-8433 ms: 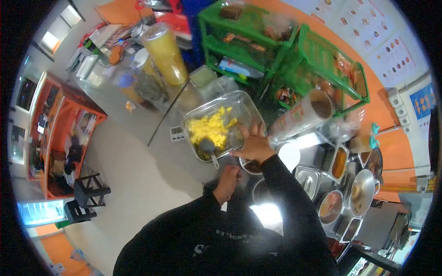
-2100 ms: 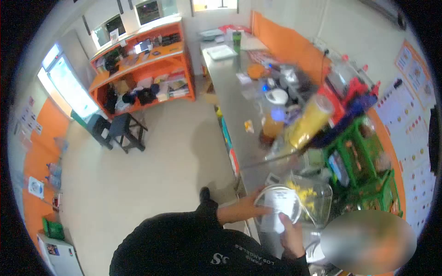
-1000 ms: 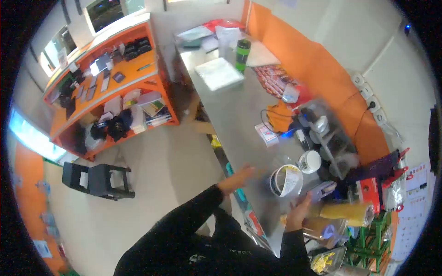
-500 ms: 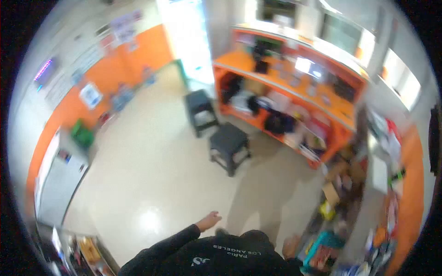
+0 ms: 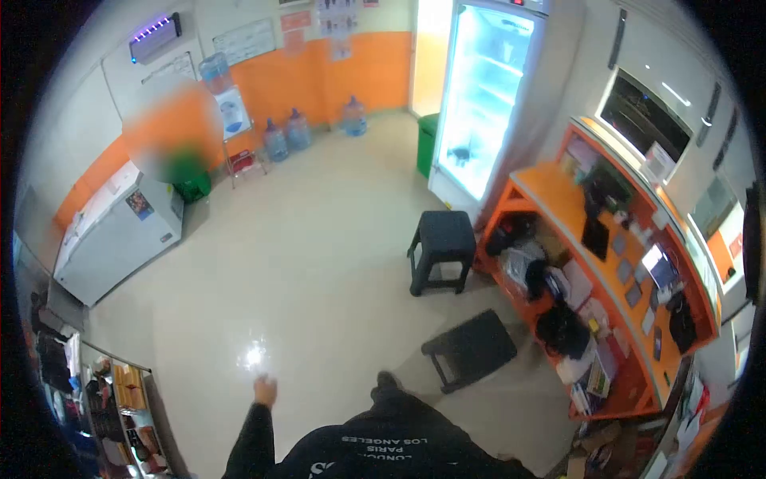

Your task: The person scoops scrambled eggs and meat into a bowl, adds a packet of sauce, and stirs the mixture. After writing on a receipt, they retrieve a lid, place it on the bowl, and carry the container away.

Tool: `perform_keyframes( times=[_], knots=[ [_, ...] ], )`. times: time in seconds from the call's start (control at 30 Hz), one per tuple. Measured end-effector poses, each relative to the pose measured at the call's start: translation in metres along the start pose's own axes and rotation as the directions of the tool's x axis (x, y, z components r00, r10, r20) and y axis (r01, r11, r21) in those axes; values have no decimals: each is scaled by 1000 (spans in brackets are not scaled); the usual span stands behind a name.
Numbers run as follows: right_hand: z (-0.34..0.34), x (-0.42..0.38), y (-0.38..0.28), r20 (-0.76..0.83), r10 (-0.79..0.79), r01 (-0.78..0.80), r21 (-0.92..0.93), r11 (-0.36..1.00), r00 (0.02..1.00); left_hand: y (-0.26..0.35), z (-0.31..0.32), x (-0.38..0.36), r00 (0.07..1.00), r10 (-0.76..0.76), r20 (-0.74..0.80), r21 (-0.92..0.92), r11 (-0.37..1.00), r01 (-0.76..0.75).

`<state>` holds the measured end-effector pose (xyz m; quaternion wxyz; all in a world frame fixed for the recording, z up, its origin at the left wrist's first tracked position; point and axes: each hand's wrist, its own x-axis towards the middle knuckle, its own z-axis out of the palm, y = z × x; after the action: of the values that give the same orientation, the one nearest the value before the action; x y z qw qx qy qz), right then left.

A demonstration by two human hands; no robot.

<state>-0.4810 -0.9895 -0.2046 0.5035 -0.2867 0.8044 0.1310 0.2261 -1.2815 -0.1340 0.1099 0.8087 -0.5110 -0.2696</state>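
My left hand [image 5: 266, 390] hangs over the pale floor at the lower left, beyond a black sleeve. It looks loosely open, and nothing shows in it. The floor's bright reflection lies just above it in the head view. My right hand is not visible; only the dark clothing shows on that side. A black shoe [image 5: 387, 380] pokes out past the printed black top [image 5: 383, 443]. Closest on the right is a black stool [image 5: 475, 347], with a second black stool [image 5: 445, 235] standing behind it.
An orange counter [image 5: 550, 188] with filled shelves runs down the right. A lit glass-door fridge [image 5: 487, 96] stands behind the stools. Water bottles [image 5: 298, 132] line the orange wall. A white chest freezer [image 5: 124, 231] is at the left, above a loaded shelf rack [image 5: 152, 391].
The view has swung left, so stools and counter sit further right. My left hand now appears further left, and my right hand has gone out of sight.
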Motion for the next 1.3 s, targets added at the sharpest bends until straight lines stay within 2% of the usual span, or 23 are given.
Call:
perform_keyframes(
  times=[0.03, 0.07, 0.1, 0.17, 0.27, 0.3, 0.37, 0.47, 0.53, 0.6, 0.63, 0.73, 0.8, 0.87, 0.9, 0.97, 1.03, 1.07, 1.1, 1.13, 1.2, 1.23, 1.3],
  knots=[
    [-37, 12, -31, -22, -19, 18, -43, 999, 1000, -78, 39, 30, 913, 241, 329, 561, 728, -394],
    [-70, 37, -55, -55, -45, 40, -83, 996, 997, -83, 46, 19, 888, 73, 455, 531, 778, -336],
    [-106, 58, -87, -96, -80, 69, -118, 991, 992, -80, 51, 8, 784, 4, 621, 519, 747, -415],
    [-182, 95, -174, -223, -182, 150, -153, 977, 958, -42, 48, 4, 706, -215, 675, 330, 943, -29],
    [-281, 138, -341, -474, -423, 401, -152, 903, 772, 18, 51, 51, 643, -303, 703, 103, 938, 330],
    [-315, 159, -395, -373, -462, 428, -175, 887, 805, 39, 52, 76, 630, -294, 719, 48, 925, 376],
    [-351, 182, -497, -417, -526, 587, 21, 810, 741, 80, 52, 133, 600, -275, 751, -37, 890, 455],
    [-382, 187, -622, -314, -551, 609, 129, 782, 774, 128, 46, 232, 518, -252, 817, -122, 803, 583],
    [-384, 195, -680, -287, -604, 654, 120, 747, 743, 152, 23, 305, 360, -206, 910, -135, 675, 725],
    [-374, 179, -715, -99, -509, 519, 159, 840, 855, 170, -5, 378, 137, -100, 985, -67, 511, 857],
    [-357, 197, -723, -3, -544, 540, 129, 832, 839, 185, -20, 416, 71, -82, 994, -22, 487, 873],
    [-306, 218, -757, 115, -521, 494, 199, 846, 846, 397, -135, 506, 437, -186, 880, -111, 814, 571],
    [-366, 142, -814, 40, -556, 449, 545, 709, 830, 391, -96, 625, 405, 52, 913, -354, 593, 723],
    [-426, 143, -858, 20, -516, 337, 736, 587, 856, 468, -89, 716, 597, 176, 783, -486, 772, 409],
    [-451, 170, -859, 44, -471, 266, 778, 570, 881, 508, -89, 754, 603, 213, 769, -479, 817, 322],
    [-520, 219, -864, 1, -563, 114, 979, 170, 826, 590, -78, 819, 655, 261, 709, -502, 839, 210],
    [-588, 263, -896, -323, -470, 363, 932, -5, 822, 678, -68, 856, 745, 266, 612, -542, 827, 150],
    [-617, 295, -919, -547, -311, 626, 721, 296, 777, 714, -58, 873, 751, 293, 591, -542, 834, 101],
    [-647, 338, -933, -748, -311, 776, 410, 479, 587, 741, -47, 883, 753, 304, 584, -523, 850, 62],
    [-679, 370, -944, -861, -368, 774, 47, 631, 352, 759, -39, 892, 753, 314, 578, -503, 864, 25],
    [-775, 316, -1024, -870, -395, 705, -80, 705, 296, 786, -26, 920, 652, 467, 598, -470, 863, -187],
    [-816, 324, -1055, -898, -350, 741, -41, 670, 267, 806, -20, 936, 585, 542, 603, -464, 835, -296],
    [-897, 333, -1112, -945, -246, 825, 41, 563, 214, 864, -44, 944, 511, 488, 708, -344, 870, -353]
  ],
)
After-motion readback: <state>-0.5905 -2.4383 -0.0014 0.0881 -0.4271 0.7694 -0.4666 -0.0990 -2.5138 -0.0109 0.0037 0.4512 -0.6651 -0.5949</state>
